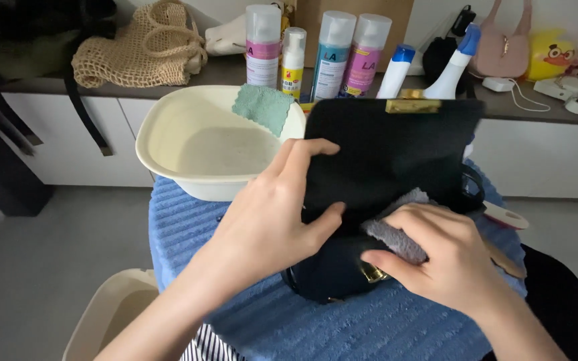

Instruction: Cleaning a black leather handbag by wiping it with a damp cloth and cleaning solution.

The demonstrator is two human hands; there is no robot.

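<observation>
A small black handbag (382, 167) sits at the centre of the view on a blue ribbed towel (316, 327), its flap lifted upright so that the smooth, matte inner face shows and the gold clasp plate (413, 105) stands at the top edge, at twelve o'clock from the bag's body. The left hand (272, 214) grips the flap's left edge, thumb in front and fingers curled over it, apparently to keep the flap open and steady. The right hand (446, 257), at about four o'clock from the flap, is closed on a fuzzy grey cloth (396, 237) and presses it against the bag just under the fold, near a second gold fitting (371, 273) on the body. The towel looks soft and thick, likely padding under the leather. At ten o'clock from the bag a round cream plastic basin (168, 144) holds shallow water, with a teal cloth (262, 107) draped over its far rim. Beyond it, on a dark counter (536, 110), stand several spray and pump bottles (332, 53) in a row; a woven string bag (138, 50) lies at the far left and a small pink bag (503, 43) at the far right. A cream bin (112, 314) sits on the floor at seven o'clock.
</observation>
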